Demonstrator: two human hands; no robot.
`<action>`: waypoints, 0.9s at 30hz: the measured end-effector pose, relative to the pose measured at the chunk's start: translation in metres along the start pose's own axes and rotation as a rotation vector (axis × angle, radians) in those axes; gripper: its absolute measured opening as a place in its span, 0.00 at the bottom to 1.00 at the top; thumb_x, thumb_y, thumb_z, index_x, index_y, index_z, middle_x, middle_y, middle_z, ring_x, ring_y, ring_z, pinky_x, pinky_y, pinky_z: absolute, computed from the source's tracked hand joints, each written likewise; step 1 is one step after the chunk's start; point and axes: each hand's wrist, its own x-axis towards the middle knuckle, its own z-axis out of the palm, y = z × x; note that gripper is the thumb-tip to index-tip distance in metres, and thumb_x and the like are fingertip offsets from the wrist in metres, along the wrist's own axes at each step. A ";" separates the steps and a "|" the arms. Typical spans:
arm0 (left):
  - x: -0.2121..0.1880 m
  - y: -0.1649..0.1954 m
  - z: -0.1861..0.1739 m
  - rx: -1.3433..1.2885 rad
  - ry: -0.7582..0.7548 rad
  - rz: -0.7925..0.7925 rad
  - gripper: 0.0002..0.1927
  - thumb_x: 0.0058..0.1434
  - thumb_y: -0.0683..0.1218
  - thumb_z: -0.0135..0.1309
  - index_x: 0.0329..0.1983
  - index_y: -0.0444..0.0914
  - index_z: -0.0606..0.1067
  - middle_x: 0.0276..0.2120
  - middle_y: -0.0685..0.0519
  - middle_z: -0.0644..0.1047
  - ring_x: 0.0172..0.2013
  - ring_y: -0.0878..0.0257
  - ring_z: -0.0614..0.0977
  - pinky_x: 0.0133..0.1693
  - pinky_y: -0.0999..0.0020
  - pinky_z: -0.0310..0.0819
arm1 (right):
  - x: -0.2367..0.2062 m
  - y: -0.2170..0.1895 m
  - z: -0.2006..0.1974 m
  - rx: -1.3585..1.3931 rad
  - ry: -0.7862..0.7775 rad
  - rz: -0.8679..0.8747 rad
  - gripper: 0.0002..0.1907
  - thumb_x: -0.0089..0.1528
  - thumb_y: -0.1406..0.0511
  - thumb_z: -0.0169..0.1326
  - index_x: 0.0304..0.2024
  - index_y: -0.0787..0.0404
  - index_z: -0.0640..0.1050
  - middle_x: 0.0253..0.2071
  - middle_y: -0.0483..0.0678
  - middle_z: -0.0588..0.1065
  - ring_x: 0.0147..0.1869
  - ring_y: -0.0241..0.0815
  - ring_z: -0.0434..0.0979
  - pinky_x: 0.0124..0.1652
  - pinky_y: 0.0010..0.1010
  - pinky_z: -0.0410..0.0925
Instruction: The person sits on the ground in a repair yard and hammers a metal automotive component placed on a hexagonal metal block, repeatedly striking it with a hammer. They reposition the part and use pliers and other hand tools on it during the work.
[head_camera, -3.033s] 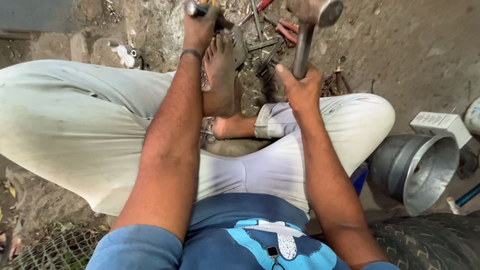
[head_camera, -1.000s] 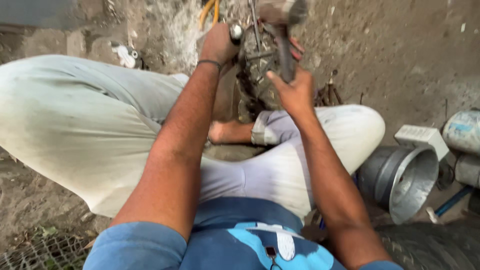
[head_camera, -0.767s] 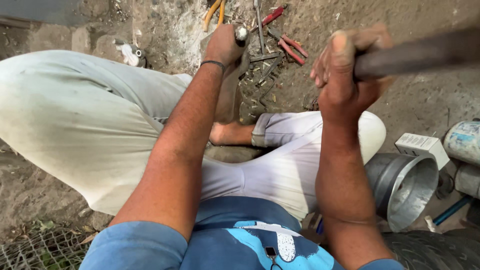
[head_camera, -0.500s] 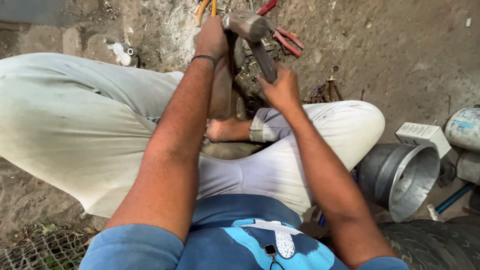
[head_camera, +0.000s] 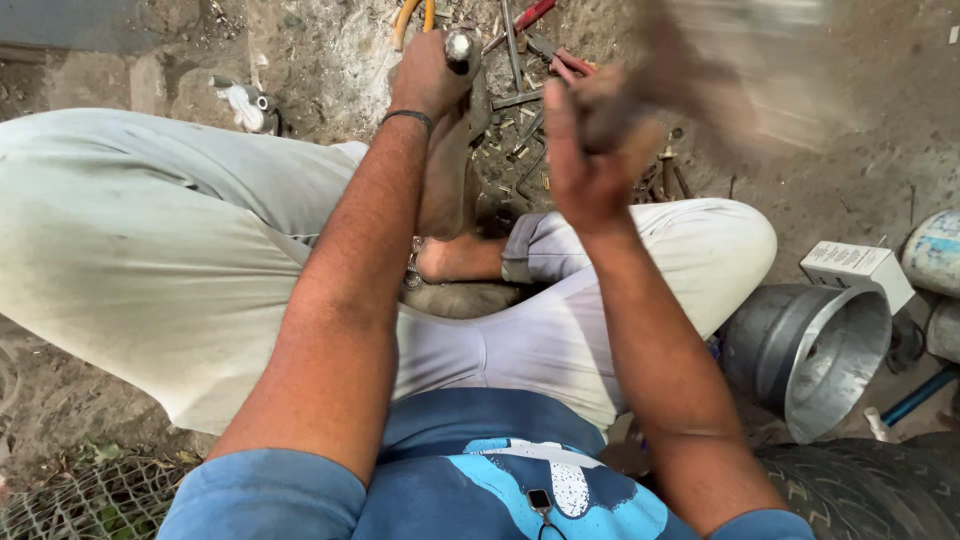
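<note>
Head view: a person sits cross-legged on the dirt ground (head_camera: 880, 120), both hands busy over a pile of metal scraps.

A worn tyre (head_camera: 860, 490) fills the bottom right corner, and just above it a grey metal duct piece (head_camera: 810, 355) lies on its side by a small white box (head_camera: 855, 268). The metal scraps (head_camera: 520, 110) lie near the ground's top edge, beside red-handled pliers (head_camera: 560, 62). The left hand (head_camera: 430, 70) is closed around a metal punch (head_camera: 460, 48), held upright over the scraps beside the bare foot (head_camera: 445, 190). The right hand (head_camera: 590, 150) is closed on a hammer handle (head_camera: 700, 90), raised and blurred; its head cannot be made out.
</note>
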 end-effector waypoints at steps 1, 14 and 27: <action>-0.001 -0.003 0.001 0.005 0.004 0.024 0.19 0.61 0.58 0.61 0.33 0.36 0.82 0.31 0.38 0.81 0.36 0.42 0.84 0.41 0.51 0.80 | -0.003 0.010 0.002 -0.135 -0.111 0.107 0.16 0.70 0.59 0.62 0.35 0.64 0.75 0.28 0.46 0.73 0.32 0.36 0.71 0.34 0.32 0.67; 0.022 -0.037 0.005 -0.750 0.059 -0.115 0.17 0.61 0.53 0.65 0.32 0.33 0.80 0.26 0.50 0.84 0.26 0.62 0.87 0.32 0.63 0.84 | -0.039 0.035 -0.029 -0.368 -0.249 0.663 0.14 0.59 0.61 0.68 0.35 0.65 0.78 0.23 0.43 0.73 0.25 0.33 0.69 0.25 0.32 0.64; 0.038 -0.061 0.013 -1.035 0.364 -0.235 0.15 0.58 0.48 0.65 0.31 0.28 0.80 0.26 0.45 0.83 0.22 0.61 0.84 0.25 0.66 0.84 | -0.027 0.065 -0.018 0.039 -0.088 1.080 0.13 0.59 0.64 0.65 0.30 0.60 0.72 0.19 0.41 0.68 0.15 0.32 0.65 0.14 0.27 0.59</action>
